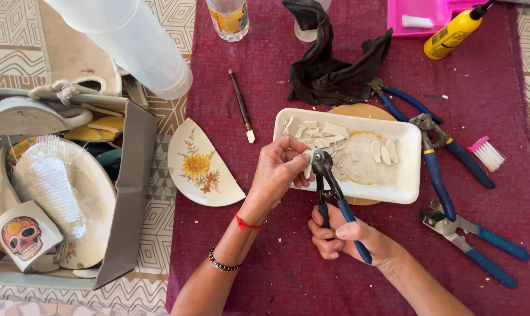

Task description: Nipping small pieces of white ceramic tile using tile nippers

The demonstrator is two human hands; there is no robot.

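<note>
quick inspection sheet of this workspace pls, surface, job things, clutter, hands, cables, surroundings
surface: dark red cloth over a patterned floor covering.
job's things: wheeled nippers bite a small white shard over a white tray of ceramic pieces.
clutter: broken flowered plate, black rag, spare blue-handled pliers, pink brush, yellow bottle.
hands: left hand pinches the shard; right hand squeezes the nipper handles.
cables: nothing seen.
surroundings: cardboard box of crockery at left, with a skull mug.
</note>
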